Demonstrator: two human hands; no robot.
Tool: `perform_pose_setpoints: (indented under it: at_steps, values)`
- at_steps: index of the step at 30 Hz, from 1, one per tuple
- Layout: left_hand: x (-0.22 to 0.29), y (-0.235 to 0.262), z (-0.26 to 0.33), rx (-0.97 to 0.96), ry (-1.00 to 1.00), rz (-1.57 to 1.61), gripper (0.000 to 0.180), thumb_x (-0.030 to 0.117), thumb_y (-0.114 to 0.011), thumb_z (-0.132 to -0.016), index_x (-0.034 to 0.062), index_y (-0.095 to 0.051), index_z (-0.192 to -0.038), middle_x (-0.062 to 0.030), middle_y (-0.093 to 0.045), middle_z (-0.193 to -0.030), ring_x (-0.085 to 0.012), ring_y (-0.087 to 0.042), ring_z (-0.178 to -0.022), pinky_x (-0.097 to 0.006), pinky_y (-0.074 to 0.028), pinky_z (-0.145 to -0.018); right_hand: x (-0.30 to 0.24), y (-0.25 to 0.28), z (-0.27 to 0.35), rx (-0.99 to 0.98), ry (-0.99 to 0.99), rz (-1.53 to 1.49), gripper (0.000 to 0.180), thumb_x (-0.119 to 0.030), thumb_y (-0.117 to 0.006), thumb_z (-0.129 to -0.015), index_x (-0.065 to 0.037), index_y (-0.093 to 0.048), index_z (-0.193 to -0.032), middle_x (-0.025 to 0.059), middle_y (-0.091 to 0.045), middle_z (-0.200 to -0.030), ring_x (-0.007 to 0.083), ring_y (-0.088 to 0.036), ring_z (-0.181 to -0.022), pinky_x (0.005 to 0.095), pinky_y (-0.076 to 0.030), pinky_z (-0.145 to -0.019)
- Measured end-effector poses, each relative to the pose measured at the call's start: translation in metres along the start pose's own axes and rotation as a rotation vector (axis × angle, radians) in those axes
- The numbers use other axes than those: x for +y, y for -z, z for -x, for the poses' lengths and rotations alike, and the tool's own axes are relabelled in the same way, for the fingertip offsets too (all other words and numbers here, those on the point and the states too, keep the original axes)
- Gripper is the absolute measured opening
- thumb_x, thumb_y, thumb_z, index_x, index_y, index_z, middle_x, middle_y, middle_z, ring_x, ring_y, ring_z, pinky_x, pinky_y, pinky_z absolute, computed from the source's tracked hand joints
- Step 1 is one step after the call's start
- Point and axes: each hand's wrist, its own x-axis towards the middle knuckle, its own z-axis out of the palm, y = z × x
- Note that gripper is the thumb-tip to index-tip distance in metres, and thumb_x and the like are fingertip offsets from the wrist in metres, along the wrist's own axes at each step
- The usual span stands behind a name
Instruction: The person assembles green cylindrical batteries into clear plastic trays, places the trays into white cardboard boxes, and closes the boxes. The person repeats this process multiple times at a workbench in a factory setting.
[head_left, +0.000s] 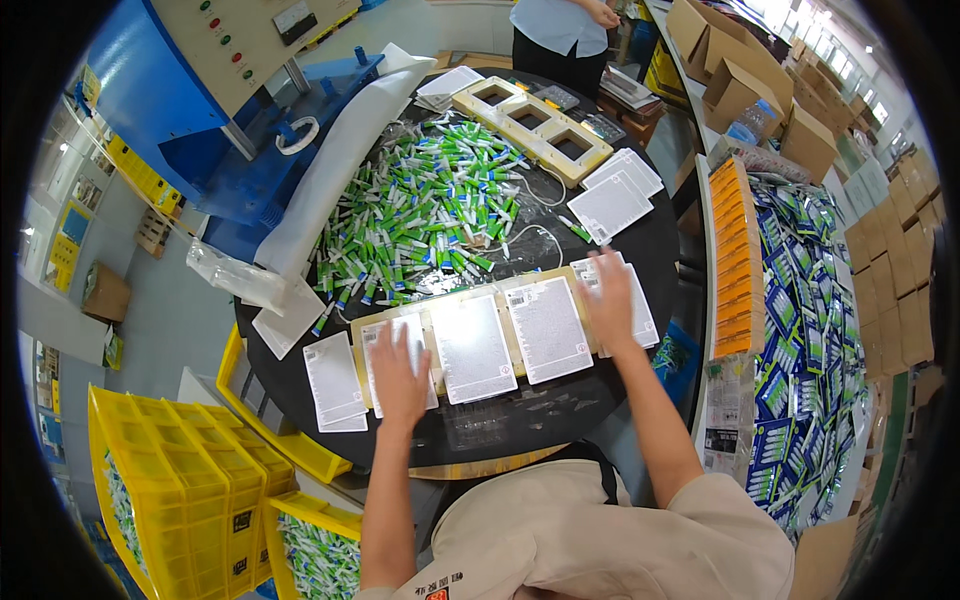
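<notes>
My left hand [400, 378] lies with fingers stretched and spread over a white printed card [417, 338] on a cream frame [428, 308]. Most of that card is hidden beneath the palm. To its right, a middle card [472, 348] and another card [549, 332] rest flat on the same frame. My right hand [612, 305], fingers apart, is over white cards [640, 312] at the frame's right end; whether it presses on them I cannot tell. A small stack of cards [334, 382] sits left of the frame. Neither hand grips anything.
Behind the frame is a heap of green-and-white small tubes [420, 205] on the round black table [470, 432]. Farther back lie an uncovered cream frame [533, 125] and more cards [610, 205]. A blue machine [235, 170] stands left, yellow crates [185, 480] lower left, blister packs [800, 330] right.
</notes>
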Motion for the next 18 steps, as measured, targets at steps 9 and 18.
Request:
perform_pose_setpoints:
  at_steps: [9, 18]
  values:
    - [0.049, -0.013, 0.022, -0.368, -0.299, -0.164, 0.051, 0.042, -0.056, -0.101, 0.0227, -0.05, -0.149, -0.0108, -0.041, -0.159, -0.0328, -0.033, -0.149, -0.062, -0.016, -0.123, 0.25, 0.0, 0.04, 0.411, -1.035, 0.112, 0.05, -0.035, -0.066, -0.096, 0.007, -0.058, -0.122, 0.0228, -0.063, -0.122, 0.04, -0.06, -0.111, 0.0514, -0.044, -0.102]
    - [-0.012, 0.039, 0.056, 0.235, 0.192, 0.446, 0.039, 0.028, -0.048, -0.105, 0.002, -0.062, -0.13, -0.0163, -0.064, -0.13, -0.032, -0.059, -0.123, -0.046, -0.039, -0.112, 0.285, -0.045, 0.071, 0.333, -1.276, -0.892, 0.047, -0.035, -0.057, -0.105, 0.007, -0.061, -0.127, 0.0217, -0.067, -0.127, 0.0328, -0.066, -0.111, 0.0465, -0.052, -0.097]
